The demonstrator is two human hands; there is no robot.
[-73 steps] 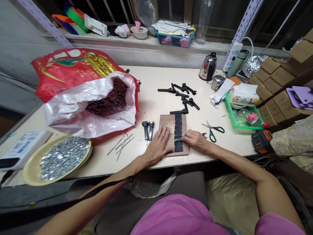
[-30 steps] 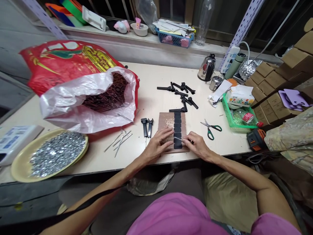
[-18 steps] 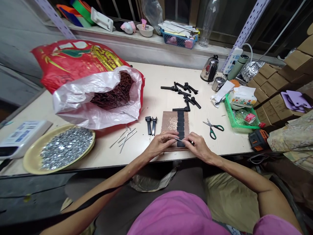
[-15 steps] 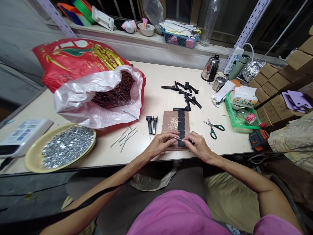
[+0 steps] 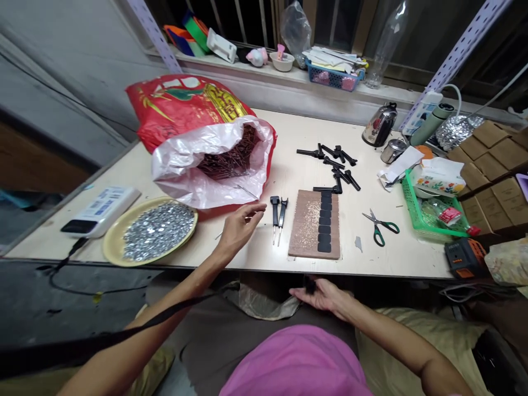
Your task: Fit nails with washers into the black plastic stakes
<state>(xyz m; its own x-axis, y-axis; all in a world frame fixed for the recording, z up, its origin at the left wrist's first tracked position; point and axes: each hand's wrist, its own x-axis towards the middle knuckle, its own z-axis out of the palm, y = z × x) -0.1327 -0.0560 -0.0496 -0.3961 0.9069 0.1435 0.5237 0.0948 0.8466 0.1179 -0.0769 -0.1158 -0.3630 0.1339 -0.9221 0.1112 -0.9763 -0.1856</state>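
My left hand [image 5: 238, 226] hovers over the table left of two black-handled tools [image 5: 278, 210], fingers stretched out, above thin metal pins that it mostly hides. My right hand [image 5: 324, 296] is below the table's front edge, fingers closed on a small black piece [image 5: 309, 284], above a plastic bag [image 5: 259, 303] under the table. A brown board [image 5: 305, 228] with a column of black pads [image 5: 324, 221] lies free between the hands.
A red bag [image 5: 181, 104] with a white liner holds dark rods. Nearby are a yellow plate of silvery bits [image 5: 153, 231], a pile of black parts [image 5: 336, 159], green-handled scissors [image 5: 381, 226], a green basket [image 5: 429, 212], a kettle [image 5: 379, 124] and cardboard boxes [image 5: 490, 159].
Both hands left the board. The left hand moved left toward the metal pins; the right hand dropped below the table edge with a black piece. The view swung left.
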